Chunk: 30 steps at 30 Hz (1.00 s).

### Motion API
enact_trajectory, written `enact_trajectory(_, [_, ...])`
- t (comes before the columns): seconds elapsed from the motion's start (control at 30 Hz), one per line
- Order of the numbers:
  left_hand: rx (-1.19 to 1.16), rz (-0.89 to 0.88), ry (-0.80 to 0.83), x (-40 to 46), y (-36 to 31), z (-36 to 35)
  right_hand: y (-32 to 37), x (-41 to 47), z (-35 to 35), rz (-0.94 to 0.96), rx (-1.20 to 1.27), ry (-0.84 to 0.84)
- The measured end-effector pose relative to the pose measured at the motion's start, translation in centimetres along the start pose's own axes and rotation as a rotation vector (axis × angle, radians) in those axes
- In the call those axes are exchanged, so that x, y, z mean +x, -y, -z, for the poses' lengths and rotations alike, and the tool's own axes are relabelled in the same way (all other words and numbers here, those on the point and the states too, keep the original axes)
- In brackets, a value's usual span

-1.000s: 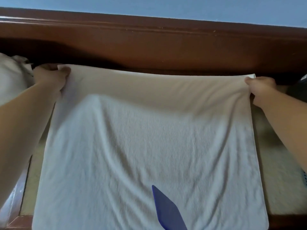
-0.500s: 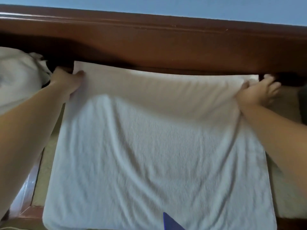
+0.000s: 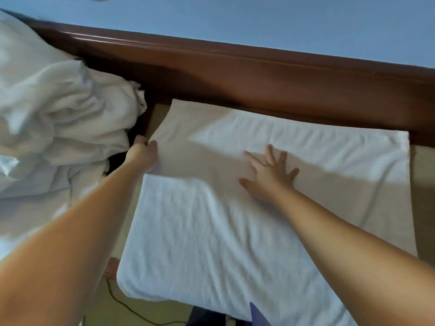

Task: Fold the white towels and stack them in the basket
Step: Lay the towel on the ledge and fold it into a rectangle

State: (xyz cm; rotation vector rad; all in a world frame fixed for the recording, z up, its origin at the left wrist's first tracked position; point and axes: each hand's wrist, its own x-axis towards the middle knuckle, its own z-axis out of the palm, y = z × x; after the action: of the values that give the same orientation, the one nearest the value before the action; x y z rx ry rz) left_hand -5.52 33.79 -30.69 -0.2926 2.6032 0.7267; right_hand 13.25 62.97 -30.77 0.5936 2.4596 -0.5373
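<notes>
The white towel (image 3: 235,231) lies spread flat under both hands, soft, limp and light, so it looks best taken by corners or edge: the left hand (image 3: 143,154) pinches its left edge, while the right hand (image 3: 268,175) presses flat, fingers spread, mid-cloth.

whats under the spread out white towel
Along the edges of the spread towel, a beige surface framed in dark wood shows beneath. The right hand lies flat on top; the left hand grips its edge. The rest underneath is covered.
</notes>
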Motion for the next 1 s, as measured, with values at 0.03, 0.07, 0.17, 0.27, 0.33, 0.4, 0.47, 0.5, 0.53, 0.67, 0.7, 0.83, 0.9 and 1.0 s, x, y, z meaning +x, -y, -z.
enact_trajectory(0.03, [0.025,-0.006,0.005,-0.5,0.6,0.2,0.1,0.1,0.4,-0.014,-0.009,0.022])
enact_trajectory(0.07, [0.052,-0.005,0.026,-1.0,1.1,0.4,0.3,0.2,0.7,-0.025,-0.021,0.038])
enact_trajectory(0.17, [0.114,0.013,0.199,-2.3,3.0,1.6,1.1,0.3,1.2,-0.063,-0.028,0.064])
enact_trajectory(0.27, [0.108,-0.020,0.390,-3.7,5.5,2.8,1.9,0.2,1.6,-0.086,-0.018,0.081])
enact_trajectory(0.33, [0.132,-0.042,0.489,-5.0,7.4,3.5,2.1,0.2,1.6,-0.096,-0.006,0.095])
enact_trajectory(0.4, [0.194,-0.047,0.543,-6.0,9.4,3.8,1.9,0.1,1.6,-0.104,0.001,0.104])
enact_trajectory(0.47, [0.118,-0.031,0.523,-7.3,11.3,3.8,1.8,-0.2,1.5,-0.101,-0.007,0.106])
enact_trajectory(0.5, [0.081,-0.030,0.501,-8.1,12.1,3.8,1.8,-0.4,1.4,-0.098,-0.017,0.101])
enact_trajectory(0.53, [0.081,-0.027,0.474,-9.1,12.6,4.0,2.0,-0.6,1.2,-0.097,-0.035,0.086])
enact_trajectory(0.67, [0.179,-0.001,0.339,-12.5,13.9,3.5,3.2,-2.7,-0.7,-0.094,-0.064,-0.064])
enact_trajectory(0.7, [0.178,0.014,0.293,-13.3,14.3,3.3,3.5,-3.7,-1.3,-0.088,-0.060,-0.099])
enact_trajectory(0.83, [0.203,0.019,-0.032,-16.5,14.7,1.8,3.7,-6.9,-3.3,-0.099,-0.025,-0.097])
enact_trajectory(0.9, [0.219,0.002,-0.170,-18.2,13.2,0.6,2.5,-8.3,-3.6,-0.121,-0.008,-0.090])
enact_trajectory(1.0, [0.233,-0.198,-0.166,-21.0,9.2,-2.7,-1.0,-9.6,-3.1,-0.179,0.029,-0.188])
